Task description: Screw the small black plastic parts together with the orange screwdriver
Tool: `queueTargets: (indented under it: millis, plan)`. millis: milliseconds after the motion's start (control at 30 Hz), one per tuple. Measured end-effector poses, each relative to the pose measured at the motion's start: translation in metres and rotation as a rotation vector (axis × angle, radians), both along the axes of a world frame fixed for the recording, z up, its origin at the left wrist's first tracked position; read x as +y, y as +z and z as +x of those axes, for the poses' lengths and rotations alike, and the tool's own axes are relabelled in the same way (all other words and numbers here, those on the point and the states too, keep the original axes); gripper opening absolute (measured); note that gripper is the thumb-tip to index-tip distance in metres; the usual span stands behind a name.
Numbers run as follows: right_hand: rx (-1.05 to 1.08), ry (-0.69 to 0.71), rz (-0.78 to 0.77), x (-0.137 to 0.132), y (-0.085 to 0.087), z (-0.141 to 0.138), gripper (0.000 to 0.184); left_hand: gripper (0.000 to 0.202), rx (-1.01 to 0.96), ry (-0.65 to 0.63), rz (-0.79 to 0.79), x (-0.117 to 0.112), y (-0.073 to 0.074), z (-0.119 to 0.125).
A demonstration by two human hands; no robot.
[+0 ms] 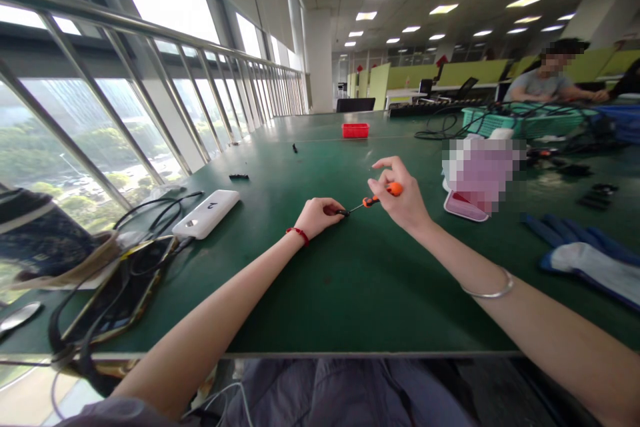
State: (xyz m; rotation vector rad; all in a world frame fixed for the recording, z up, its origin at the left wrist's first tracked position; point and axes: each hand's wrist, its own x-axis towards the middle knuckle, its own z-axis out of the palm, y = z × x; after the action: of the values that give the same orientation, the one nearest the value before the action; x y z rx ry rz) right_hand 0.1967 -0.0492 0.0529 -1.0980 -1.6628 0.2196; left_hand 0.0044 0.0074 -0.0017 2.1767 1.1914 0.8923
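My left hand rests low over the green table, its thumb and fingers pinching a small black part whose kind is too small to make out. In my right hand is a screwdriver with an orange and black handle, held between thumb and curled fingers while the index finger is raised and bent. The thin metal shaft slants down to the left, and its tip meets the black part or lies right beside it; I cannot tell which.
On the green table, a white power bank, cables and a phone lie left. Small black pieces and a red basket are farther back. Right are a pink case, blue-and-white gloves, a green basket and a seated person.
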Motion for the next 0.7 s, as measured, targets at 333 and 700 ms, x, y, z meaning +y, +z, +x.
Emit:
queueTargets:
  millis: [333,700]
  plan:
    - [0.021,0.021,0.019,-0.0014,-0.0001,-0.0018,0.029,0.022,0.043,0.026,-0.007,0.0001,0.0005,0.0003]
    - [-0.075,-0.115,0.053,0.0016,-0.0034,-0.0017,0.019,0.021,0.054,0.019,0.016,-0.0007,0.0001,0.0002]
